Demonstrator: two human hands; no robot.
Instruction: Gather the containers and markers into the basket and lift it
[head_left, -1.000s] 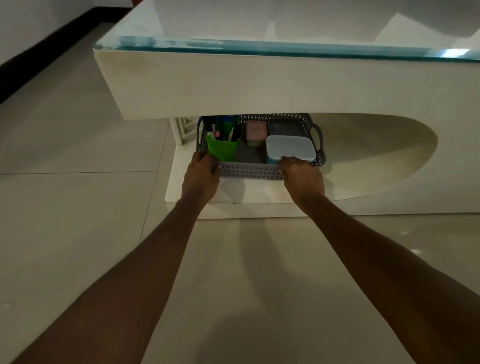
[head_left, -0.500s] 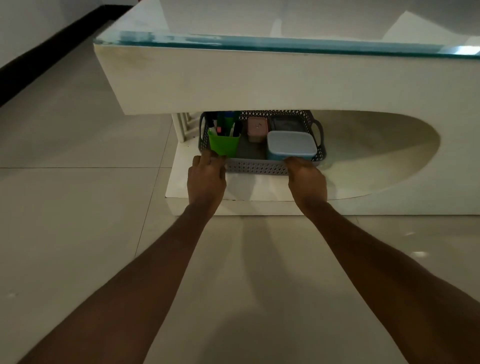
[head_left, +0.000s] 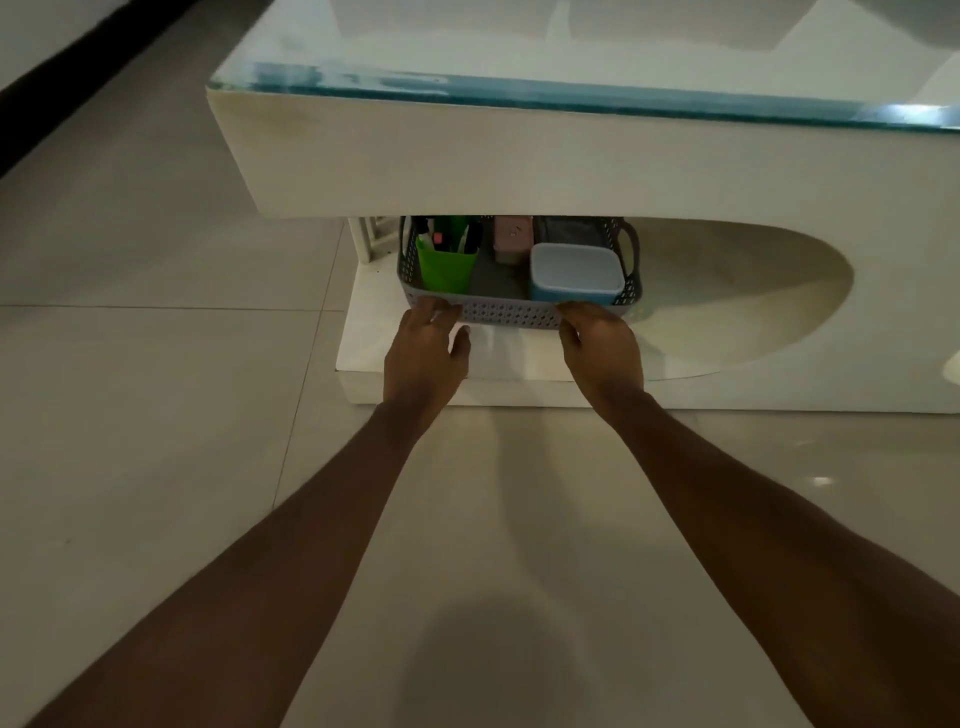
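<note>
Under the glass-topped bench (head_left: 519, 171), on its white lower shelf (head_left: 498, 364): a grey perforated basket (head_left: 511, 314). Inside, at the left, a green cup (head_left: 445, 270) of markers (head_left: 452, 236); further back, a small pink container (head_left: 513, 240); at the near right, a blue container (head_left: 576, 270) with a pale lid. At the near left corner, the left grip (head_left: 423, 353), fingers loosely bent against the rim, thumb clear. Over the near rim, just before the blue container, the right grip (head_left: 602, 353), fingers curled.

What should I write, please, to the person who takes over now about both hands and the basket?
Left grip: fingers on basket near rim, thumb off; hold unclear.
Right grip: pinches same rim.
Basket seems to rest on shelf under table.
Inside: green cup with markers, blue box, pink box.
Done: gathering. To do: lift basket.
</note>
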